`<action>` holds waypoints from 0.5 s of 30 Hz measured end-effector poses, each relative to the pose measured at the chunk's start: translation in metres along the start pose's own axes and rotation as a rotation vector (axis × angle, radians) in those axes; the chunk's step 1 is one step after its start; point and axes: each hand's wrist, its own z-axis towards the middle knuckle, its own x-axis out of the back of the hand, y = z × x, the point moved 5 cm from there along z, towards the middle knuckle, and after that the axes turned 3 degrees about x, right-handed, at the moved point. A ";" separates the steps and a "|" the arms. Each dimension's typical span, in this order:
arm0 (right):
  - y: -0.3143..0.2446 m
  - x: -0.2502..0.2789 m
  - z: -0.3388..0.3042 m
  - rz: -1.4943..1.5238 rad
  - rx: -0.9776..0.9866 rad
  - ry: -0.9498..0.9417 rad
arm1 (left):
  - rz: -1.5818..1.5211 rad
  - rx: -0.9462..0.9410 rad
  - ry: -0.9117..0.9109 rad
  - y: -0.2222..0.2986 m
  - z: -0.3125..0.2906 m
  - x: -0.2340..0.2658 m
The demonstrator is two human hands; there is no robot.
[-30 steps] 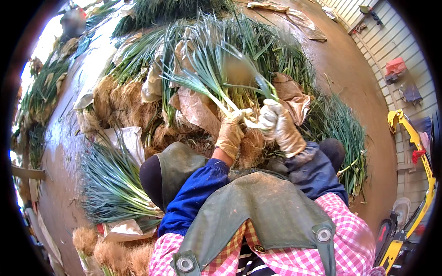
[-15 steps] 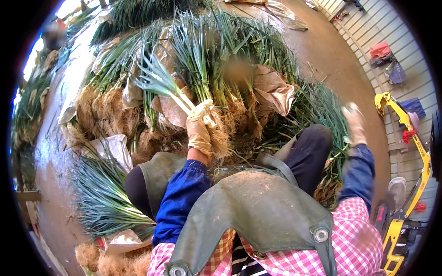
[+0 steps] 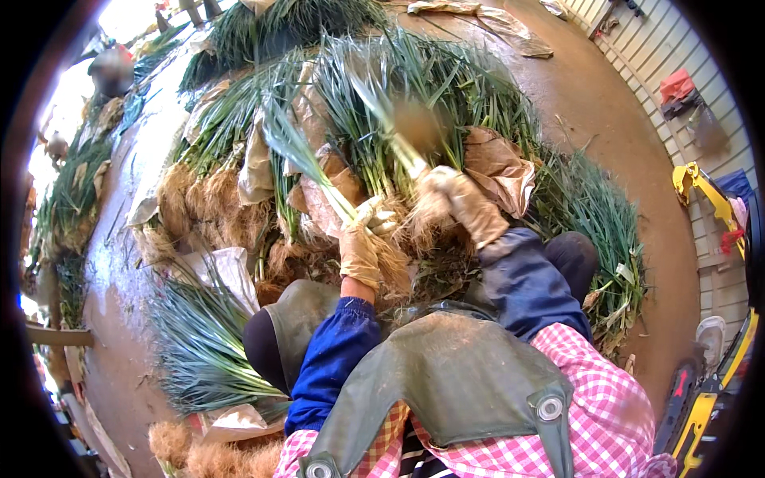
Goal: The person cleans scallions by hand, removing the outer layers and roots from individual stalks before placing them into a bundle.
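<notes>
In my gloved left hand [image 3: 360, 251] is a small bunch of green onions [image 3: 325, 182], gripped near the white stem ends. Its leaves point up and to the left, and pale roots hang below my fingers. My gloved right hand [image 3: 468, 209] is closed round the root end of other green onions [image 3: 408, 153], slightly blurred, with leaves pointing up and left. Both hands are over the near edge of a big heap of green onions [image 3: 478, 88], whose stringy roots face me. My hands are apart, the right one a little farther away.
Brown sacking [image 3: 500, 169] lies among the heap. Beside my left knee is a leafy pile of green onions [image 3: 199, 342], with tan roots [image 3: 215, 458] nearer me. More leaves [image 3: 598, 215] lie right of my knee. A yellow toy excavator arm [image 3: 705, 195] stands by the slatted wall.
My right hand has swung in from the far right, where it looked empty, to the heap's middle and now grips green onions. My left hand keeps its bunch. The whole view has shifted slightly.
</notes>
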 end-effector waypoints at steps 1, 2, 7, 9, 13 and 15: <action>-0.019 0.000 -0.005 0.225 0.090 -0.003 | -0.020 0.017 -0.030 -0.005 0.000 -0.003; -0.025 0.005 -0.019 0.210 -0.008 0.083 | -0.041 0.047 -0.068 -0.013 -0.004 -0.020; 0.022 -0.041 -0.014 -1.482 0.039 -0.209 | 0.232 -0.014 0.034 -0.043 0.006 -0.013; 0.038 -0.037 -0.007 -0.837 0.059 -0.375 | 0.119 0.008 0.149 -0.057 0.013 0.014; 0.022 -0.011 0.015 -0.559 -0.143 0.120 | 0.038 -0.004 0.056 -0.055 0.013 0.003; 0.048 -0.009 0.028 -0.431 -0.265 0.029 | 0.003 -0.037 0.042 -0.056 0.015 0.000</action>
